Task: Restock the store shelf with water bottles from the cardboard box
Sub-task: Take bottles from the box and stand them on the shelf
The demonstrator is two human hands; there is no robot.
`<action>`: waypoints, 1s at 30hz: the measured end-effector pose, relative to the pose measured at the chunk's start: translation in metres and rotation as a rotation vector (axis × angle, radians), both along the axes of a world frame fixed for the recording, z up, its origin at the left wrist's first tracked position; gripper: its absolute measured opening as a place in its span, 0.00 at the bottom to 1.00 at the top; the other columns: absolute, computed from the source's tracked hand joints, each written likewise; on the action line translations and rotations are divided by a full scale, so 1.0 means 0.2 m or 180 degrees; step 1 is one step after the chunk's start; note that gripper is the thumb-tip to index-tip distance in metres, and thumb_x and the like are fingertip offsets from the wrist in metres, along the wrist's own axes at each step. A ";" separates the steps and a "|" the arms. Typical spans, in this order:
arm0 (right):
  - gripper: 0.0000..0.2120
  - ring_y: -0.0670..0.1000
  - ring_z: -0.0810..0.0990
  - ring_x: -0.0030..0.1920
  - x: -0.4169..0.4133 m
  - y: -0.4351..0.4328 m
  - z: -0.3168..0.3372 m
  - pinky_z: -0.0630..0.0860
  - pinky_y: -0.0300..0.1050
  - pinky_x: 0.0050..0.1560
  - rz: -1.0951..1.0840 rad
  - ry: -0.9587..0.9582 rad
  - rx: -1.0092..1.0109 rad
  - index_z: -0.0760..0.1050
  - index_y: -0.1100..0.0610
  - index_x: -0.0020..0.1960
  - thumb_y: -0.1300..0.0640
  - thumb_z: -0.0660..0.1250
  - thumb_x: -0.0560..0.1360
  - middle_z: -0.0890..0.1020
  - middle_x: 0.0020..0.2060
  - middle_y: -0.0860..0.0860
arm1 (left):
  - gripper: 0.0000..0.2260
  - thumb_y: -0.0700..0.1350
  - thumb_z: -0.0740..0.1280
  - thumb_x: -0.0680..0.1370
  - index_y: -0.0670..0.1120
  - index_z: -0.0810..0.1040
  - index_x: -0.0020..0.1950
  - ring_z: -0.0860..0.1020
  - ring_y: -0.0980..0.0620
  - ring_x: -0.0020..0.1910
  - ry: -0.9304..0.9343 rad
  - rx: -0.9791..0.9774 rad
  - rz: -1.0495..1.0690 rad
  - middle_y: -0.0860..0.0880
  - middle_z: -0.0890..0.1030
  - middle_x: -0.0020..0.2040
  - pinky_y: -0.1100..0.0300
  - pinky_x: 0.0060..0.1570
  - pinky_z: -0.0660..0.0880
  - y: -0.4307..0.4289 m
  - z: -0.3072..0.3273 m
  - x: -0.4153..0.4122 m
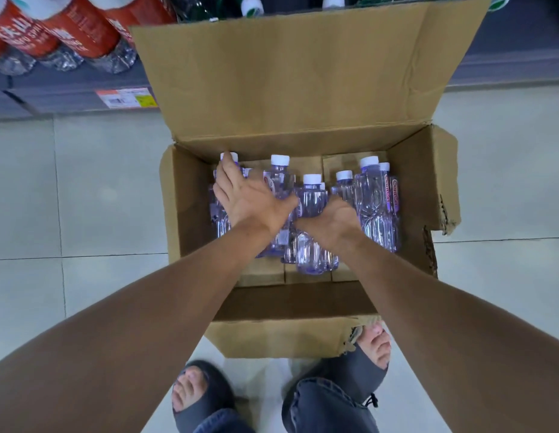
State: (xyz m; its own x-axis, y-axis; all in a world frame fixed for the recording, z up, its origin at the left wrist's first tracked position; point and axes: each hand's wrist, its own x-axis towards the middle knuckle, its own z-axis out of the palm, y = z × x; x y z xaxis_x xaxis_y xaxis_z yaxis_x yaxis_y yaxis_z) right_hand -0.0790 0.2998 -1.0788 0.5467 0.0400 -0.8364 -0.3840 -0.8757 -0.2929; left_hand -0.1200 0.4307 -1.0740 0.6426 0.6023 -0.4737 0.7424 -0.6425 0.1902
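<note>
Shelf: clear plastic bottles with red labels (68, 35) lie at 11 o'clock on the grey store shelf (68, 85). An orange-and-white price tag (126, 97) sits on its front edge.
Floor: pale tiled floor (84, 198) carries the box.
Left hand: my left hand (250, 198) is spread wide inside the box at about 10 o'clock. The fingers lie over the far-left bottle (217, 217) up to its cap, and the thumb stretches out against the next one. I cannot tell whether it grips.
Box: the brown cardboard box (421, 182) stands open at the centre, its far flap raised towards 12 o'clock.
Water bottles: clear purple-tinted plastic water bottles with white caps (378, 207) fill the box, a close pair at 3 o'clock.
Right hand: my right hand (331, 220) wraps the middle bottle (312, 198) from the right, thumb on the near side and fingers hidden behind it.
Feet: dark slide sandals (206, 398) stand at 6 o'clock, just beside the box's near flap.
</note>
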 end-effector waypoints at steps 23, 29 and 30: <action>0.28 0.46 0.83 0.51 -0.04 0.11 2.20 0.77 0.41 0.56 -0.0636 -0.0489 0.1888 0.75 0.56 0.65 0.61 0.81 0.68 0.85 0.54 0.49 | 0.20 0.44 0.85 0.67 0.47 0.82 0.54 0.83 0.61 0.40 -0.1943 -0.2320 0.1051 0.55 0.87 0.44 0.65 0.46 0.79 0.56 2.23 -0.19; 0.23 0.49 0.85 0.49 -0.08 0.26 3.18 0.80 0.52 0.59 -0.0354 -0.1068 0.2127 0.78 0.52 0.57 0.59 0.81 0.64 0.87 0.49 0.49 | 0.22 0.48 0.83 0.69 0.43 0.79 0.57 0.84 0.52 0.47 -0.2274 -0.2264 0.0651 0.46 0.87 0.52 0.50 0.57 0.80 0.77 3.17 -0.29; 0.23 0.49 0.85 0.49 -0.09 0.28 3.34 0.80 0.53 0.60 -0.0254 -0.1178 0.2149 0.79 0.52 0.57 0.58 0.82 0.65 0.87 0.50 0.50 | 0.22 0.47 0.83 0.69 0.42 0.78 0.57 0.85 0.49 0.49 -0.2335 -0.2251 0.0609 0.43 0.86 0.53 0.49 0.58 0.80 0.80 3.31 -0.31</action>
State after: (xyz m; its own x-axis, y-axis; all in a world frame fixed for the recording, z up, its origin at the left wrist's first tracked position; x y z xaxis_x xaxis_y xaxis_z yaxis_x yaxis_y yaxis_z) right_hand -0.0960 0.3554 -0.4108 0.8085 0.4251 -0.4070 -0.2114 -0.4356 -0.8750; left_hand -0.1815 0.5909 -0.4122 0.8387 0.4612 -0.2897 0.3698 -0.0916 0.9246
